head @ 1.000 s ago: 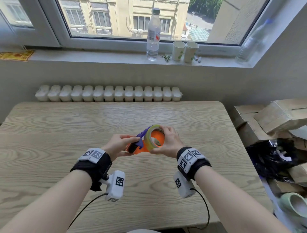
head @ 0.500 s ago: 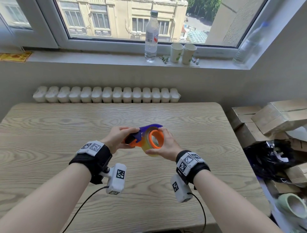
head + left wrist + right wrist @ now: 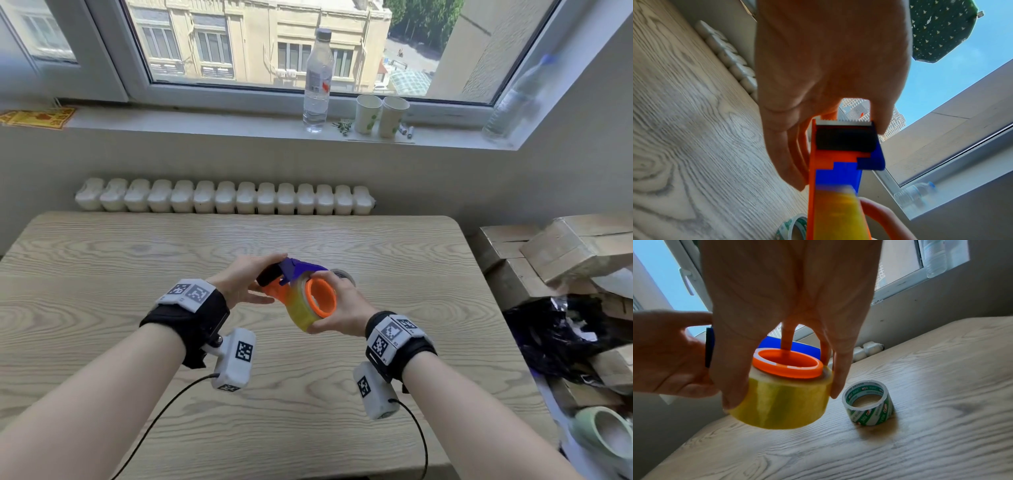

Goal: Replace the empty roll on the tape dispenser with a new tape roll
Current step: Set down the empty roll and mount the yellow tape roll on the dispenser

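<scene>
I hold an orange and blue tape dispenser above the middle of the table. My left hand pinches its front end, by the black roller and the toothed blade. A yellow tape roll sits around the dispenser's orange hub, and the hub's rim sticks out of the roll. My right hand grips this roll around its outside, with one finger reaching into the hub. The empty roll, a green-and-white printed core, stands on the table just beyond my right hand.
The wooden table runs to a radiator at the back. A bottle and two paper cups stand on the windowsill. Cardboard boxes and a black bag crowd the table's right side.
The yellow roll has slid from the hub's mouth down over the hub, so the orange rim now shows through it. Both hands have turned the dispenser.
</scene>
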`<state>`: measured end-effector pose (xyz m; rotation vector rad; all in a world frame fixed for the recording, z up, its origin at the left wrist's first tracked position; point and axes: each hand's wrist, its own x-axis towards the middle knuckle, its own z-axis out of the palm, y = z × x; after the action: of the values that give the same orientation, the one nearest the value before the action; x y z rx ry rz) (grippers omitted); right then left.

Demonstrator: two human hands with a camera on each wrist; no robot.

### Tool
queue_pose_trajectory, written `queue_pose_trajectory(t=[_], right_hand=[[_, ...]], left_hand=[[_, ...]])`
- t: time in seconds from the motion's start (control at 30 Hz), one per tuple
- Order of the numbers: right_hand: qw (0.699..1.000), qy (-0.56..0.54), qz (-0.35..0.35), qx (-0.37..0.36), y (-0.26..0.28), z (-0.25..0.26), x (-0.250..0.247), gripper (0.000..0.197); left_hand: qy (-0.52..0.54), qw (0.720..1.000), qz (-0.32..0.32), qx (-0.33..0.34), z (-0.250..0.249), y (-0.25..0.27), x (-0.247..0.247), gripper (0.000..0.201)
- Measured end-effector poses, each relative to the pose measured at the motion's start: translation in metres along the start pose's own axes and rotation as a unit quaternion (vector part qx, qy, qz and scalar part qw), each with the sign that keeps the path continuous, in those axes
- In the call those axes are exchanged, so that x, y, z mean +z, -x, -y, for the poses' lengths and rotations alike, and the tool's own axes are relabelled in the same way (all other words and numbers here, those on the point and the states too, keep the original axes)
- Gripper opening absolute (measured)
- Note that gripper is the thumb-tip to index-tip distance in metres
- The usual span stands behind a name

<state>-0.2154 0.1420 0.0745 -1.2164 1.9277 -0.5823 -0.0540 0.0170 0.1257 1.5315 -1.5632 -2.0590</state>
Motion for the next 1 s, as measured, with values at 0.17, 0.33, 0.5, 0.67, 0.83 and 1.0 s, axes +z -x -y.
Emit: queue_pose_trajectory(t=[0.17, 0.33, 0.5, 0.67, 0.83, 1.0], right_hand=[[0.996, -0.087, -0.014, 0.023, 0.001, 0.000, -0.001, 0.093], [0.981, -0.186, -0.011, 0.048, 0.007, 0.007, -0.003, 0.085], [0.965, -0.254, -0.011, 0.068, 0.004, 0.014, 0.000, 0.081], [0.955, -0.289, 0.007, 0.073, 0.002, 0.018, 0.001, 0.076], [0.949, -0.306, 0.027, 0.068, 0.001, 0.020, 0.003, 0.076], [0.959, -0.277, 0.027, 0.054, 0.005, 0.020, 0.003, 0.079]], left_hand=[[0.095, 0.994, 0.036, 0.030, 0.006, 0.000, 0.005, 0.049], [0.114, 0.991, 0.068, 0.014, 0.018, 0.006, 0.008, 0.031], [0.082, 0.992, 0.090, 0.039, 0.029, 0.008, 0.012, 0.023], [0.083, 0.987, 0.124, 0.058, 0.032, 0.009, 0.016, 0.027], [0.121, 0.981, 0.136, 0.074, 0.031, 0.009, 0.020, 0.035], [0.151, 0.973, 0.154, 0.085, 0.031, 0.009, 0.019, 0.037]])
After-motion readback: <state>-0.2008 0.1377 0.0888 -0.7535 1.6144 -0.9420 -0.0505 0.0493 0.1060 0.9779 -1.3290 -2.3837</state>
